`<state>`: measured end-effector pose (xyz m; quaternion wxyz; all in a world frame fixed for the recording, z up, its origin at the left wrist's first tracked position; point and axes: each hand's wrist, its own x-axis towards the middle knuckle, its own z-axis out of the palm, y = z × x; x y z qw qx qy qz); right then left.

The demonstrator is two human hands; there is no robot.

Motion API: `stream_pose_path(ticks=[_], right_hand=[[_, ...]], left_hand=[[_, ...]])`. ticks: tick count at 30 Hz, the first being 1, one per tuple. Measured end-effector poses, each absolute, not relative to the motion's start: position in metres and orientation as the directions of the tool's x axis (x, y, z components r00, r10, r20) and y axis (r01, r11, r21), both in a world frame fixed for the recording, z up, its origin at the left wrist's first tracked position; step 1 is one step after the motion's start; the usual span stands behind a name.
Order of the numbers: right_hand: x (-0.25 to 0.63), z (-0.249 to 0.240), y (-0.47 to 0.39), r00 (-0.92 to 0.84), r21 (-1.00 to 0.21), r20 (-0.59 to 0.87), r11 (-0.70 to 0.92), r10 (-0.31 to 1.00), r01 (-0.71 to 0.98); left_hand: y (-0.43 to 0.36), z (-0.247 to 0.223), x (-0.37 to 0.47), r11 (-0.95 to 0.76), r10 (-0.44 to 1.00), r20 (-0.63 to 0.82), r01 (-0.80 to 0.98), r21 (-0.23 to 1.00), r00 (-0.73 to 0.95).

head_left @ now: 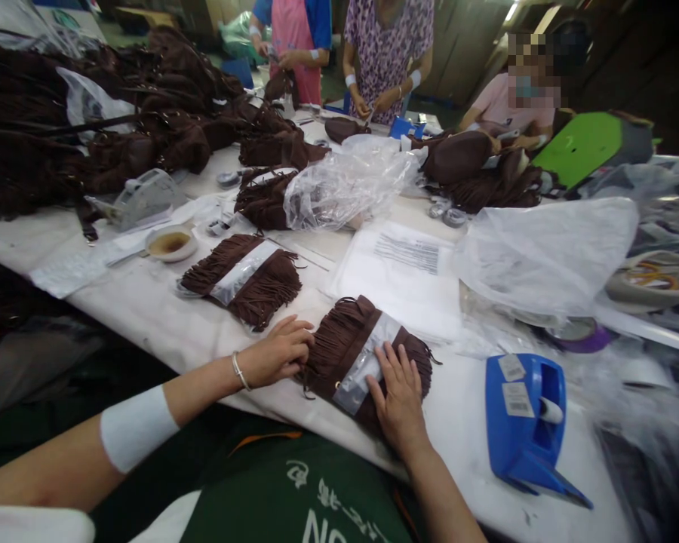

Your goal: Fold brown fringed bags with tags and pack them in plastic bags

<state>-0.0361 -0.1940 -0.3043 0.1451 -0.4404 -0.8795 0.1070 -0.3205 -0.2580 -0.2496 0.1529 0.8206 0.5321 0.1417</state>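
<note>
A brown fringed bag with a pale plastic band around its middle lies flat at the near table edge. My right hand rests on the band and fringe, its fingers spread. At the bag's left side is my left hand, fingers bent and partly curled against the fringe; whether they pinch anything is hidden. Just beyond my left hand lies a second banded brown fringed bag.
A blue tape dispenser stands at the right. White sheets, crumpled clear plastic and a round dish lie farther back. Brown bags heap at the far left. Several people work across the table.
</note>
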Motion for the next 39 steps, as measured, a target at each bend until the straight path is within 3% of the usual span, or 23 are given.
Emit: stream_pose_path(ticks=[3, 6, 10, 13, 15, 19, 27, 32, 36, 39], right_hand=[[-0.030, -0.299, -0.193, -0.575, -0.362, 0.159, 0.590, 0.802, 0.722], [-0.026, -0.280, -0.188, -0.515, -0.470, 0.210, 0.547, 0.831, 0.693], [-0.031, -0.261, -0.168, -0.312, -0.564, 0.341, 0.458, 0.887, 0.687], [-0.039, -0.273, -0.153, -0.322, -0.474, 0.353, 0.465, 0.878, 0.747], [-0.042, -0.291, -0.147, -0.366, -0.382, 0.286, 0.456, 0.885, 0.804], [-0.040, -0.316, -0.145, -0.361, -0.292, 0.183, 0.401, 0.914, 0.868], [-0.026, -0.307, -0.151, -0.254, -0.337, 0.187, 0.305, 0.949, 0.891], [0.001, -0.291, -0.157, -0.190, -0.254, 0.155, 0.225, 0.969, 0.941], [-0.011, -0.276, -0.155, -0.229, -0.256, 0.267, 0.298, 0.936, 0.919], [-0.031, -0.285, -0.154, -0.348, -0.263, 0.292, 0.425, 0.891, 0.866]], left_hand=[[-0.261, -0.253, -0.353, -0.180, 0.983, 0.033, 0.939, 0.292, 0.179], [-0.258, -0.247, -0.349, -0.044, 0.995, 0.100, 0.973, 0.227, 0.022], [-0.230, -0.232, -0.282, -0.218, 0.945, 0.299, 0.937, 0.271, 0.134], [-0.197, -0.243, -0.233, -0.391, 0.906, 0.284, 0.876, 0.283, 0.313], [-0.177, -0.262, -0.222, -0.383, 0.918, 0.226, 0.875, 0.295, 0.326], [-0.156, -0.296, -0.239, -0.236, 0.968, 0.163, 0.917, 0.321, 0.192], [-0.179, -0.299, -0.251, -0.024, 0.993, 0.117, 0.918, 0.397, -0.025], [-0.202, -0.280, -0.258, 0.021, 0.988, 0.140, 0.954, 0.299, -0.066], [-0.183, -0.261, -0.248, -0.134, 0.958, 0.279, 0.965, 0.224, 0.069], [-0.150, -0.260, -0.240, -0.249, 0.957, 0.206, 0.943, 0.222, 0.204]])
